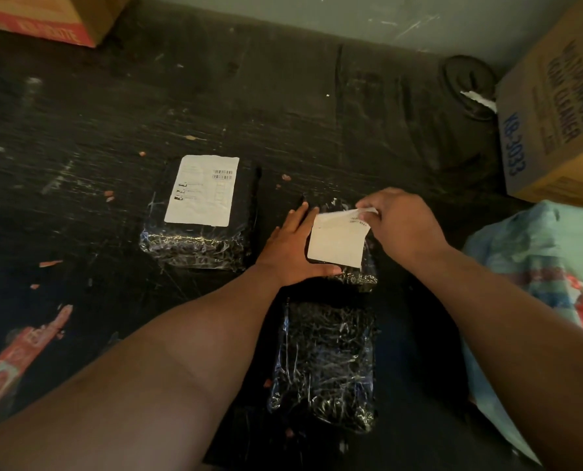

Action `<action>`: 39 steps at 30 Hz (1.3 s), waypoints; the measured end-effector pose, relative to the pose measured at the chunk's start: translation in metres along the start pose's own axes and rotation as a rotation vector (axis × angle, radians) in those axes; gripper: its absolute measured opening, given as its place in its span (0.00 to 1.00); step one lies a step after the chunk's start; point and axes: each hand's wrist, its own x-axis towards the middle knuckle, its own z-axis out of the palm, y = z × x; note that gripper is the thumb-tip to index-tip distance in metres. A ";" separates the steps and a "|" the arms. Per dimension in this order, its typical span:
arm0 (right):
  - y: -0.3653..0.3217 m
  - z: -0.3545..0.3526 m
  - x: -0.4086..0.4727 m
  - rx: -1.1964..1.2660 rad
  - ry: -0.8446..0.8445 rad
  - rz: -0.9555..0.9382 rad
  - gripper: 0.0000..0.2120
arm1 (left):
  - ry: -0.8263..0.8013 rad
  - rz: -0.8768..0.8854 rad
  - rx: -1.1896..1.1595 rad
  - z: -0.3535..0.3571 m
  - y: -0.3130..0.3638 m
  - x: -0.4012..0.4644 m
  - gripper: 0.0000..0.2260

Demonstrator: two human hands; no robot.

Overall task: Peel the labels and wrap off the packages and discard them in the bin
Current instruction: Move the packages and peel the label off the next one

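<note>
Three black packages in shiny clear wrap lie on the dark floor. The left package [198, 229] carries a flat white label [201, 190]. My left hand [295, 246] lies flat with straight fingers on the middle package [358, 275], holding it down. My right hand [398, 224] pinches the far edge of that package's white label [337, 239], which is curled up and partly lifted off. The near package [324, 365] shows no label on top.
A cardboard box [555, 124] stands at the right against the wall, another box [45, 18] at the far left. A black roll of tape [470, 83] lies by the wall. Light patterned cloth [538, 277] lies at the right. Small scraps dot the floor.
</note>
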 end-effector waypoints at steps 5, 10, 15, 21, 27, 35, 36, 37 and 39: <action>-0.001 0.001 0.001 -0.061 0.064 -0.017 0.30 | -0.069 0.030 0.048 -0.005 -0.007 0.002 0.60; -0.005 -0.006 0.007 -0.113 -0.090 -0.016 0.13 | -0.076 0.084 0.146 -0.011 -0.005 0.004 0.62; -0.010 -0.014 0.012 -0.177 -0.251 -0.017 0.14 | -0.116 0.075 0.101 -0.006 -0.006 0.006 0.62; -0.007 -0.010 0.002 -0.284 -0.176 -0.143 0.12 | -0.084 0.020 0.032 0.001 -0.004 0.006 0.61; -0.006 -0.011 -0.009 -0.271 -0.107 -0.207 0.11 | -0.076 -0.007 0.036 0.002 -0.006 0.007 0.61; -0.005 -0.018 -0.028 -0.287 -0.097 -0.231 0.11 | -0.076 -0.041 0.101 0.001 0.002 0.005 0.60; -0.006 -0.018 -0.030 -0.284 -0.096 -0.230 0.11 | -0.081 -0.044 0.108 0.001 0.002 0.005 0.60; -0.006 -0.017 -0.033 -0.282 -0.095 -0.230 0.11 | -0.082 -0.046 0.113 0.001 0.003 0.005 0.60; -0.005 -0.017 -0.038 -0.286 -0.089 -0.235 0.11 | -0.080 -0.047 0.121 0.001 0.002 0.005 0.60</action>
